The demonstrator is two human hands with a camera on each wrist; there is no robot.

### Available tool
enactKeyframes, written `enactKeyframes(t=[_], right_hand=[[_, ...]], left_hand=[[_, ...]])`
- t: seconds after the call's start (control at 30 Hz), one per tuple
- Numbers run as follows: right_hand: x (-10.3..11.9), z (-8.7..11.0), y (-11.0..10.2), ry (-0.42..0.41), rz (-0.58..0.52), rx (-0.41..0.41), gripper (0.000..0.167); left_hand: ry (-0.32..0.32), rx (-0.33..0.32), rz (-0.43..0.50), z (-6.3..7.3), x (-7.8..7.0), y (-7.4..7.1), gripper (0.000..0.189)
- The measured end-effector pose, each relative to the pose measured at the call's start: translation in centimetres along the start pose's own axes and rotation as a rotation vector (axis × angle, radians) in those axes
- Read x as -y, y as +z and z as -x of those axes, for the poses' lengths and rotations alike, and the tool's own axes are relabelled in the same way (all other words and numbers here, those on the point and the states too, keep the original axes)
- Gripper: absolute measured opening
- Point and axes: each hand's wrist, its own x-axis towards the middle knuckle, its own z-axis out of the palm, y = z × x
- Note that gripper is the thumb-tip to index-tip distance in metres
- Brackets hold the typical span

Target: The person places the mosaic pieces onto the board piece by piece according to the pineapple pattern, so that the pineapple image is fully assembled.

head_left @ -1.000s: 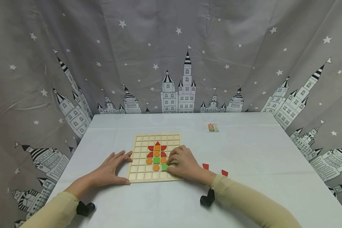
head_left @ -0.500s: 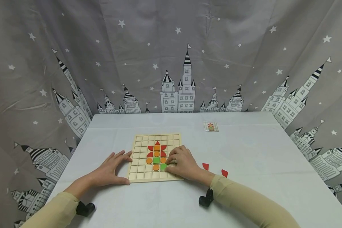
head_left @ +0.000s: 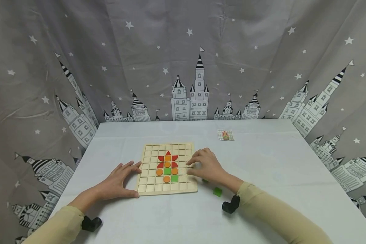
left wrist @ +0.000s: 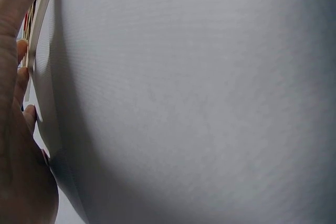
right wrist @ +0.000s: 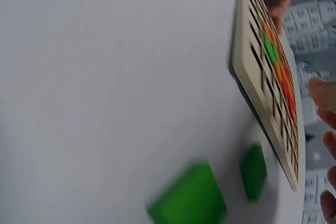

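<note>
A wooden grid board (head_left: 183, 192) lies on the table. On it, red, orange and green pieces form a figure, with a green square tile (head_left: 174, 178) at its lower right. My left hand (head_left: 117, 183) touches the board's left edge with spread, relaxed fingers, the thumb at the near corner. Over the board's right edge hovers my right hand (head_left: 208, 166), its fingers loosely bent and nothing visible between them. Two green tiles lie on the table below it: one nearer tile (right wrist: 191, 198) and one tile (right wrist: 254, 171) beside the board, blurred in the right wrist view.
A small card (head_left: 225, 135) printed with a coloured figure on a grid lies toward the back of the white table (head_left: 271, 162). Behind the table hangs a grey curtain (head_left: 158, 40) with castles and stars. My right arm covers part of the table's right side.
The green tile has slid left into a grid square. My right hand has let go of it and moved right. Green tiles have come into view; red pieces are hidden now. My left hand stays put.
</note>
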Motion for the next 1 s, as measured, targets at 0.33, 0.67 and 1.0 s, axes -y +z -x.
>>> enactKeyframes(t=[0.33,0.67,1.0], right_hand=[[-3.9,1.4,-3.9,0.082,-0.005,0.252,0.023],[-5.2,2.3,-3.8,0.063,-0.006,0.370,0.030],[-5.6,2.8,-3.4,0.026,-0.001,0.310,0.023]], left_hand=[[0.001,-0.002,0.006,0.1,-0.1,-0.1,0.087],[0.000,-0.002,-0.004,0.1,0.0,0.0,0.088],[0.010,-0.004,-0.002,0.0,0.0,0.1,0.088]])
